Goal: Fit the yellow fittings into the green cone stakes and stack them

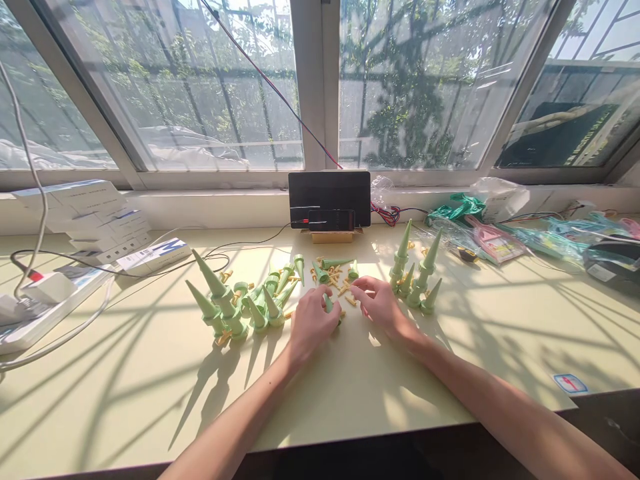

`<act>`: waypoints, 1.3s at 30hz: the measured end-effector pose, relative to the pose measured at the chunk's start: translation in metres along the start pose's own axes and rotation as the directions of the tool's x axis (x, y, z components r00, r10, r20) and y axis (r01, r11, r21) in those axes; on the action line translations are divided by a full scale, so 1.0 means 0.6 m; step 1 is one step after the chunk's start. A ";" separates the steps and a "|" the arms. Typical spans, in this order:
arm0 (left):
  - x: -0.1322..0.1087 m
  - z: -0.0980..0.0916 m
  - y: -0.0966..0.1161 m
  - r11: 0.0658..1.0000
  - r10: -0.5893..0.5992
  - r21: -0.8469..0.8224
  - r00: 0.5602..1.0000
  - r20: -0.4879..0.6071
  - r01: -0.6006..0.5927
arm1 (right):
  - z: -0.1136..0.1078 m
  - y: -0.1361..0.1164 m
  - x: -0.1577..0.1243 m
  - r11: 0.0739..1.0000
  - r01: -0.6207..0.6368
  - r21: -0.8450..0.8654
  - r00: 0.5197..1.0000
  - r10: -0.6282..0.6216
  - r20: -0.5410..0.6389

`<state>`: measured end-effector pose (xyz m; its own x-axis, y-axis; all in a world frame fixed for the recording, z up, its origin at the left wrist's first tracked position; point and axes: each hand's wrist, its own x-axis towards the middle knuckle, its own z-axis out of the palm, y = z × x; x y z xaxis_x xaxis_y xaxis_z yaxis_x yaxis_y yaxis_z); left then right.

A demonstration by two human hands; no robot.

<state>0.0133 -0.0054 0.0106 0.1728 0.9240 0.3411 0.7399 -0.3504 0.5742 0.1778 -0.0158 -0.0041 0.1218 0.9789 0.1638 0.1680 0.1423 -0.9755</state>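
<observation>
My left hand [313,321] is curled around a small green cone [329,304] at the middle of the pale table [350,387]. My right hand [379,301] rests beside it with fingers pinched toward a scatter of small yellow pegs [343,283]; what it pinches is too small to name. Several green cones [235,303] stand upright and lie in a cluster to the left. Another group of upright green cones [417,273] stands to the right of my right hand.
A black screen with a phone [331,212] stands at the back centre. A power strip with cables [45,293] and papers [95,213] lie at the left. Plastic bags and packaged items [495,230] crowd the back right. Windows run behind the table.
</observation>
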 end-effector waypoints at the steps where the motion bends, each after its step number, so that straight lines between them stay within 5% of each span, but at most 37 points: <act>1: 0.000 0.000 0.000 1.000 0.003 0.002 1.000 0.003 -0.003 | 0.000 0.000 0.000 1.000 0.002 0.001 1.000 -0.002 0.002; 15: 0.000 -0.004 0.005 0.999 -0.041 0.002 0.997 0.060 0.041 | 0.000 0.003 0.001 1.000 0.026 -0.008 0.999 -0.026 0.023; 39: 0.003 0.008 0.000 0.935 0.055 -0.338 0.985 -0.165 -0.109 | 0.003 0.003 -0.004 0.996 0.082 -0.015 0.995 -0.082 0.057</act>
<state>0.0169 -0.0030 0.0074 0.1039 0.8654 0.4901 0.4534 -0.4798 0.7511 0.1760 -0.0177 -0.0065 0.0518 0.9708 0.2341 0.1922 0.2204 -0.9563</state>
